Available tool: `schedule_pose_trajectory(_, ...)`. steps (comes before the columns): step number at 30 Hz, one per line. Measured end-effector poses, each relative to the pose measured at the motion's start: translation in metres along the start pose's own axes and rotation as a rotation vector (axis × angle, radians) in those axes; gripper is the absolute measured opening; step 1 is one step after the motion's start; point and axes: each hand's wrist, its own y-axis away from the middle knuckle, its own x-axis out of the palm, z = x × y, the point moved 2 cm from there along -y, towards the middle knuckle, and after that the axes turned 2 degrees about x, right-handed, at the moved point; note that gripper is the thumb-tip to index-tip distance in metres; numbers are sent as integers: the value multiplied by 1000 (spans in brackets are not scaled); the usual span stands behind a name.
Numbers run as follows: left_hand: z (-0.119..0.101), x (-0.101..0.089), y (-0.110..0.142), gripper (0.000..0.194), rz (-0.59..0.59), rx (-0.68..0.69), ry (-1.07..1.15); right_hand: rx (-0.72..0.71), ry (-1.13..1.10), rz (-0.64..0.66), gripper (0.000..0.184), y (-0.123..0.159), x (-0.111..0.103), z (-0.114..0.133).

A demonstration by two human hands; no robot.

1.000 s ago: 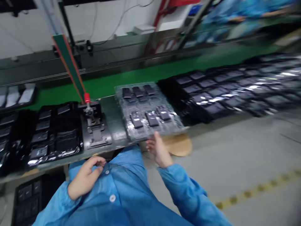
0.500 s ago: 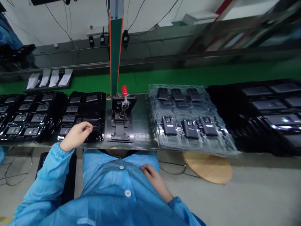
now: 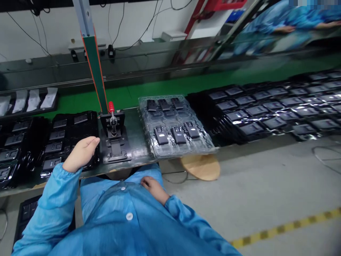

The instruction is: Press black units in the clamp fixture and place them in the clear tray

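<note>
My left hand [image 3: 82, 153] hovers above the right edge of a black tray [image 3: 77, 137], its fingers drawn together and no object showing in them. Slim dark rectangular devices [image 3: 55, 147] lie in that tray; part of it is hidden under my hand. Just right of the hand stands a black clamp fixture [image 3: 115, 142] with a red-tipped toggle handle [image 3: 111, 106]. Low on my lap rests my right hand [image 3: 155, 189], fingers curled in, with nothing visible in it.
A clear plastic tray [image 3: 149, 151] carries several black devices [image 3: 178, 135] right of the fixture. Stacked black trays [image 3: 210, 117] extend further right. White packets [image 3: 34, 100] lie at the back left. A green post [image 3: 94, 71] rises behind the fixture; a round wooden stool [image 3: 201, 167] is below.
The view has swung to the right, bringing more black trays and people at the back into sight. My left hand has moved closer to the fixture. My right hand stays on my lap.
</note>
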Motion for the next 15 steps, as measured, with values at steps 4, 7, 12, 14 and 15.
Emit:
schedule_pose_trajectory(4,-12,-20,8,57,-77,-13,4,0,-48,19,22,-4,-3,-5)
schedule_pose_trajectory(7,-23,-44,18,54,-193,72,77,-7,-47,31,21,-6,-4,-6)
schedule_pose_trajectory(12,-41,-68,36,29,-408,200,323,-27,-26,34,19,-7,0,9)
schedule_pose_trajectory(14,-47,-71,41,21,-419,208,267,-49,-18,16,18,-5,2,22)
schedule_pose_trajectory(15,-50,-72,44,21,-431,208,173,-63,-16,7,17,-4,3,30)
